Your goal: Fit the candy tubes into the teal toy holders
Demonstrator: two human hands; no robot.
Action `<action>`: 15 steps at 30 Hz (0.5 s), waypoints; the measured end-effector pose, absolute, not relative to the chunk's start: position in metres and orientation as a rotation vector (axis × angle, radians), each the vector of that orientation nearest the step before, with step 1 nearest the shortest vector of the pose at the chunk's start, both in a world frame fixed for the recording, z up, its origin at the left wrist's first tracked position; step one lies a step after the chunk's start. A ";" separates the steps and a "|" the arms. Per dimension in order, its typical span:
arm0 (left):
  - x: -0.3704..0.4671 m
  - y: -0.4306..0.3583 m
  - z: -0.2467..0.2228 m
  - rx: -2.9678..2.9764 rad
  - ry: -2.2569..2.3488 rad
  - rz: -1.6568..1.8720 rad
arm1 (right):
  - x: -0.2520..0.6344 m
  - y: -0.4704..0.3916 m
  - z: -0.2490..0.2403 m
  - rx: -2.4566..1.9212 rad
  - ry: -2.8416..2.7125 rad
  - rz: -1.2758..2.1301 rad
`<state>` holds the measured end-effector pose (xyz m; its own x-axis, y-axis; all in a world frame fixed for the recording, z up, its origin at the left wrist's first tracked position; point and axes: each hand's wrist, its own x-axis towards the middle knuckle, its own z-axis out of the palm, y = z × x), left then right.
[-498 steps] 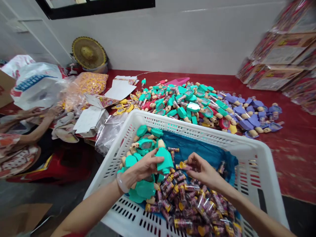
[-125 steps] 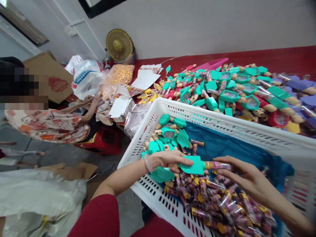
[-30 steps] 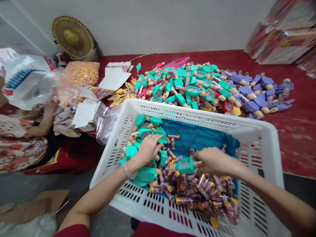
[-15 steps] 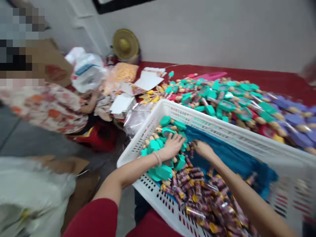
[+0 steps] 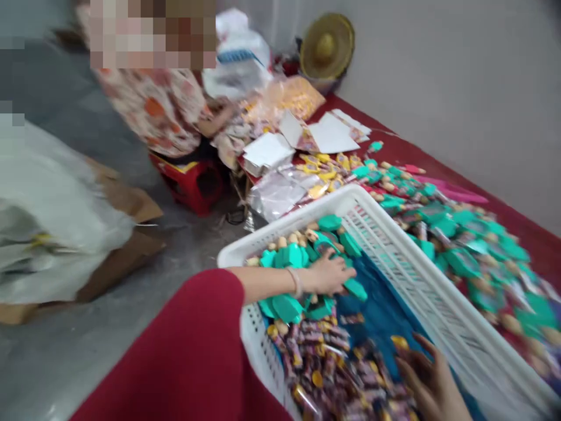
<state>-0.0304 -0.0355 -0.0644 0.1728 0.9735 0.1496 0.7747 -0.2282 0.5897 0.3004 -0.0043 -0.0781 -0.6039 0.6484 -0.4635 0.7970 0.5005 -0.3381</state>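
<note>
My left hand (image 5: 329,273), a band round its wrist, lies over a heap of green paddle-shaped pieces (image 5: 287,257) with beige knobbed ends, fingers spread on top of them. They fill the far left end of a white plastic basket (image 5: 248,248). Lower in the basket is a pile of small shiny tubes (image 5: 326,351) with purple print and yellow ends. Over the right side of this pile is my right hand (image 5: 432,380), slightly blurred, thumb and fingers apart. A yellow-ended piece (image 5: 398,342) is close to its fingertips. Blue cloth (image 5: 377,298) lines the basket floor.
Beyond the basket, more green pieces (image 5: 464,257) and several yellow ones (image 5: 322,169) cover a red surface (image 5: 442,161). White cards (image 5: 267,152) and plastic bags (image 5: 278,190) lie farther left. A person in a floral top (image 5: 153,111) sits on a red stool (image 5: 193,184). A large pale sack (image 5: 48,210) stands at left.
The view has swung left. My right hand has drawn back from beside the green pieces towards the near right of the tube pile, its fingers now apart. My left hand stays on the green heap.
</note>
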 end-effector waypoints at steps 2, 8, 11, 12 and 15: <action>-0.041 -0.043 -0.061 1.941 1.601 0.844 | 0.270 -0.027 -0.056 1.547 2.546 -0.907; -0.062 -0.059 -0.044 1.478 1.379 0.792 | 0.200 -0.042 -0.041 1.759 2.659 -1.060; -0.054 -0.063 -0.035 1.417 1.296 0.604 | 0.203 -0.045 -0.042 1.663 2.680 -0.992; -0.050 -0.065 -0.032 1.451 1.269 0.562 | 0.204 -0.046 -0.042 1.605 2.718 -0.921; -0.040 -0.076 -0.025 1.592 1.227 0.466 | 0.203 -0.051 -0.045 1.406 2.849 -0.629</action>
